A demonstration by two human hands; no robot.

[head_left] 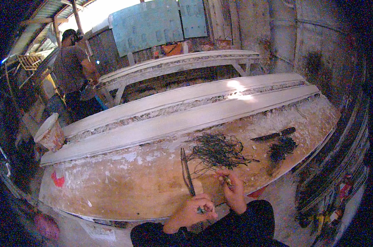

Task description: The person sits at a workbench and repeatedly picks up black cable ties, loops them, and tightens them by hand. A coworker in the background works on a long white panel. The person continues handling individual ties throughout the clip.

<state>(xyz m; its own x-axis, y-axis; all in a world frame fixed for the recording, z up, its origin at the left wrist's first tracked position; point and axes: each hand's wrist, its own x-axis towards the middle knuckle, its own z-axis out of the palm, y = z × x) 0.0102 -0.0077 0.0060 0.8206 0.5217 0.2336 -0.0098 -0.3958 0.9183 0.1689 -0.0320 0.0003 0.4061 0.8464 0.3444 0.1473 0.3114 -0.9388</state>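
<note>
My left hand (192, 212) is closed at the front edge of the wooden board (124, 185). From its fist a long, narrow, dark blade-like tool (185, 168) points up and away. Something small and greenish shows between those fingers. To the right, my right hand (232, 191) pinches a small greenish bit, too small to name. Just beyond both hands lies a loose tangle of dark strings (217, 150). Farther right, a knife (273, 134) rests on the board above a smaller dark bundle of strings (282, 148).
Two long white-coated strips (186, 113) run along the board's far side. A stained bucket (50, 133) stands at the left end. Behind is a long white bench (178, 66) with an orange container (172, 49) beyond it. Another person (73, 70) stands at the back left.
</note>
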